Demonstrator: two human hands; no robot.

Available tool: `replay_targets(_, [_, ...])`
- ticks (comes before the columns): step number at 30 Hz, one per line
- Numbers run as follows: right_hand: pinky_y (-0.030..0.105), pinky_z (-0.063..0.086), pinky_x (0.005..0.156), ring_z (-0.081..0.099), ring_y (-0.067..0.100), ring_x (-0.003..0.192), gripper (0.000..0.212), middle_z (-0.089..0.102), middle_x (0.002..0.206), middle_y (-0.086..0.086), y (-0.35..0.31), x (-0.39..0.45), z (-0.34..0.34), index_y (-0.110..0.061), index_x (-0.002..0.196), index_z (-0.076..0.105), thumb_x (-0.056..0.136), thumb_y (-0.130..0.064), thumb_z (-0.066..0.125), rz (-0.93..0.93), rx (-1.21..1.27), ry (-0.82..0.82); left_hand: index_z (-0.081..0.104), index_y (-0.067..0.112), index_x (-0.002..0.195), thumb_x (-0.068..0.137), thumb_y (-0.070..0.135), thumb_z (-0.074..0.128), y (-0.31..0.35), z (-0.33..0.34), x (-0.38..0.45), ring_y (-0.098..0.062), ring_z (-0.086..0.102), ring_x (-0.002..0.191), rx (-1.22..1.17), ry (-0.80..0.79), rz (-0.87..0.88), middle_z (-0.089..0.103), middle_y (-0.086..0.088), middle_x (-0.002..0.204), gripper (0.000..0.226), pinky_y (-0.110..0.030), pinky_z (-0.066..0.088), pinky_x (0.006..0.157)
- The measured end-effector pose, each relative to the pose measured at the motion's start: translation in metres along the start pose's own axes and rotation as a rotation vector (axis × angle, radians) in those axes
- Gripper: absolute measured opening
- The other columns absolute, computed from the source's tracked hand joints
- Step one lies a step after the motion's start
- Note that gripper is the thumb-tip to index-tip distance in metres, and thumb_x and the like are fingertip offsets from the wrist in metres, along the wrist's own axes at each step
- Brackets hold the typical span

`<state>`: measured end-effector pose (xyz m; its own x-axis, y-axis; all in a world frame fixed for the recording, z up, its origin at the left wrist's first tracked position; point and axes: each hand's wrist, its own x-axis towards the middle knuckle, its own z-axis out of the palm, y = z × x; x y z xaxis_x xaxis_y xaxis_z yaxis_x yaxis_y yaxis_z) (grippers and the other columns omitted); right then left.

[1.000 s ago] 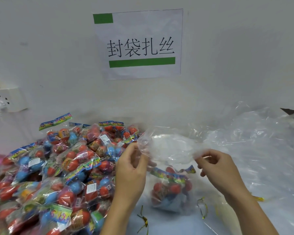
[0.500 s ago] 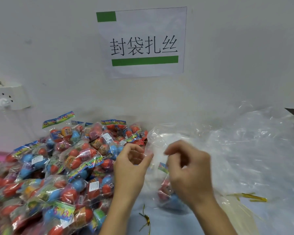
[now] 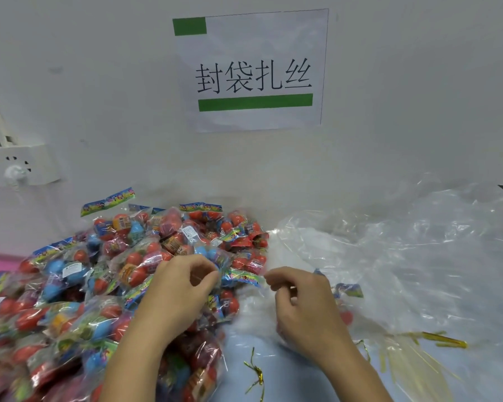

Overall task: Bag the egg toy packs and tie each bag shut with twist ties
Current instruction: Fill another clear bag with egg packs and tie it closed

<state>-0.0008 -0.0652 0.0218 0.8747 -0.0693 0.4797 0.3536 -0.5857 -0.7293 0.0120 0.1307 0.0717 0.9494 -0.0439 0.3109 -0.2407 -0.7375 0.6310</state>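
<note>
White wall fills the upper frame, carrying a paper sign with green bars, and a wall socket sits at the far left; below is a pale blue table.

Likely trouble: the clear bag between the hands is thin and slack, so its gathered mouth could slip open before a tie goes on, and the egg toy pack inside could slide out. The loose gold twist ties lie at the lower right, apart from both hands, so reaching for one means letting go with one hand.

The left hand has thumb and forefinger curled together, seemingly pinching film, though what it pinches is too faint to tell. The right hand is curled too, apparently gripping the bag's neck. That pack shows just right of the right hand's knuckles; the heap of egg toy packs lies under and left of the left hand.
</note>
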Motion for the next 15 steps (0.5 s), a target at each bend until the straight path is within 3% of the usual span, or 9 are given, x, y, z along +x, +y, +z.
replay_targets(4, [0.009,0.047,0.073,0.065,-0.002,0.088,0.033,0.073,0.084,-0.015,-0.004,-0.003,0.008,-0.021,0.092,0.080,0.085,-0.004,0.052,-0.015,0.037,-0.055,0.075,0.026,0.086,0.081,0.043,0.078,-0.006,-0.006,-0.002,-0.002,0.065,0.081,0.107,-0.285,-0.114,0.072,0.011,0.086,0.019,-0.027,0.055,0.078])
replay_targets(8, [0.007,0.046,0.072,0.064,-0.004,0.086,0.033,0.070,0.084,-0.017,-0.003,-0.004,0.014,-0.022,0.094,0.079,0.087,-0.005,0.051,-0.013,0.030,-0.132,0.067,0.033,0.108,0.069,0.048,0.087,-0.004,-0.007,-0.001,-0.003,0.053,0.106,0.174,-0.502,-0.173,0.055,0.020,0.115,0.046,-0.020,0.042,0.087])
replay_targets(12, [0.007,0.047,0.070,0.065,-0.005,0.084,0.035,0.068,0.079,-0.022,-0.005,-0.005,0.015,-0.024,0.093,0.079,0.084,-0.015,0.047,0.031,0.068,-0.162,0.071,0.029,0.092,0.091,0.028,0.070,-0.001,-0.003,0.005,0.000,0.058,0.090,0.282,-0.436,-0.064,0.064,0.014,0.105,0.002,-0.015,0.044,0.072])
replay_targets(15, [0.012,0.052,0.070,0.067,-0.001,0.080,0.036,0.069,0.075,-0.023,-0.009,-0.005,0.014,-0.029,0.088,0.078,0.082,-0.019,0.043,0.071,0.126,-0.166,0.072,0.021,0.085,0.097,0.025,0.060,-0.001,-0.001,0.009,-0.011,0.065,0.080,0.232,-0.313,-0.012,0.070,0.005,0.087,0.018,-0.030,0.054,0.072])
